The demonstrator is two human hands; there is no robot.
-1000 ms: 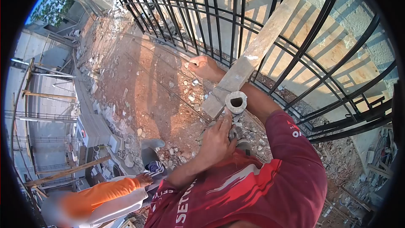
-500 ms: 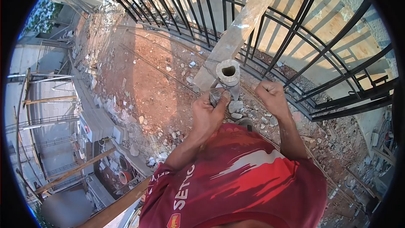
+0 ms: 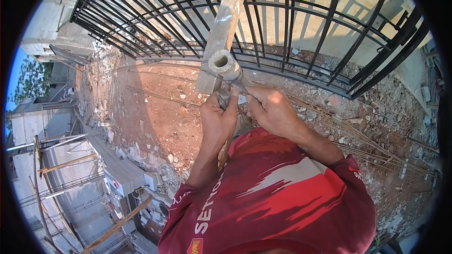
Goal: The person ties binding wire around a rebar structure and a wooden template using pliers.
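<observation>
Since the earlier frame, both hands are being seen closed together below the pipe, where the right hand was previously held apart as a raised fist; the whole scene is also being framed from further left.

Head view: a grey, rough-walled pipe [image 3: 224, 62] with a hollow, roughly round mouth is being held upright in front of the black metal railing [image 3: 301, 23], just beside a pale, weathered wooden plank [image 3: 225, 14] that is leaning against the bars. The left hand [image 3: 217, 118] is being kept wrapped around the pipe's lower shaft, fingers curled tight on it. The right hand [image 3: 270, 109] is being pressed in from the other side, fingers bent and touching the same spot, where a small dull grey piece [image 3: 223, 98] is being pinched between the two hands. Whether the right fingers are gripping that piece or the pipe itself cannot be determined. The pipe's lower end is being hidden by the hands and by the red printed shirt [image 3: 278, 197]. Reddish, stony soil [image 3: 160, 113] strewn with pale rubble is being shown below, with thin rusty rods [image 3: 362, 136] lying across it at the right. The frame's corners are being cut off by the dark lens rim.
</observation>
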